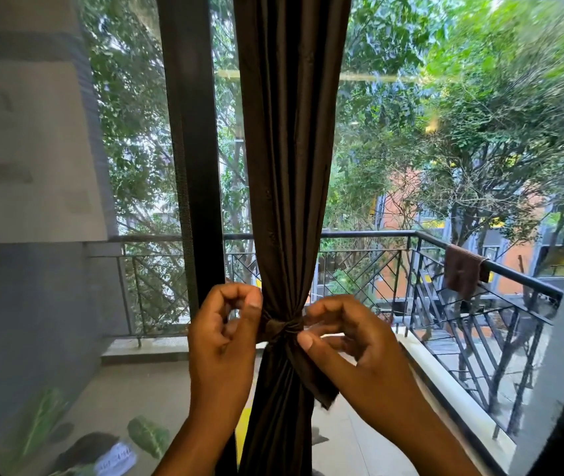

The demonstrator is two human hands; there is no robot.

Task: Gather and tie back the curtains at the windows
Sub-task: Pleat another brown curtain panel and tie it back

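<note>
A dark brown curtain [291, 149] hangs gathered in front of the window and is cinched at waist height by a brown fabric tie [282, 328] knotted at the front. One loose end of the tie hangs down to the right of the knot. My left hand [224, 333] sits at the left side of the knot with fingers curled, its fingertips at the tie's left end. My right hand [349, 341] is at the right side, thumb and fingers half curled close to the tie's right end. Whether either hand pinches the fabric is unclear.
A dark window frame post [193, 149] stands just left of the curtain. Beyond the glass lies a balcony with a black metal railing [480, 266] and a brown cloth [462, 269] draped over it. Potted leaves [146, 438] show at lower left.
</note>
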